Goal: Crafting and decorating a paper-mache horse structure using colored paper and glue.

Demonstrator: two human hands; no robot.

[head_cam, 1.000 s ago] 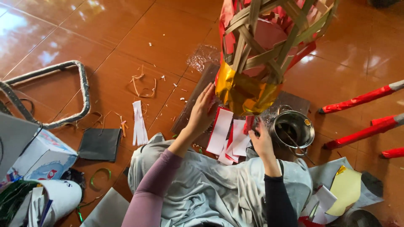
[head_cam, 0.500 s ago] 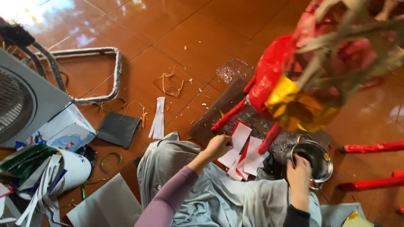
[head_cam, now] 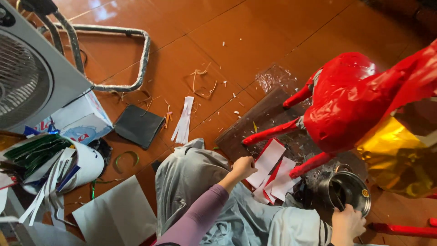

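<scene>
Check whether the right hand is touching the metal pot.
Touching. The head view shows the right hand resting against the near rim of the metal pot, with no gap visible between them.

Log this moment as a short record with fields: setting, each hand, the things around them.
setting: person seated on a brown tiled floor, grey cloth over the lap
left hand: closed in a loose fist at the edge of the red-and-white paper strips
right hand: at the rim of the small metal pot, a stick in it; exact grip unclear
figure: red paper-covered figure with legs, gold foil on its right side
left side: box fan, dark square pad, white paper strip
</scene>
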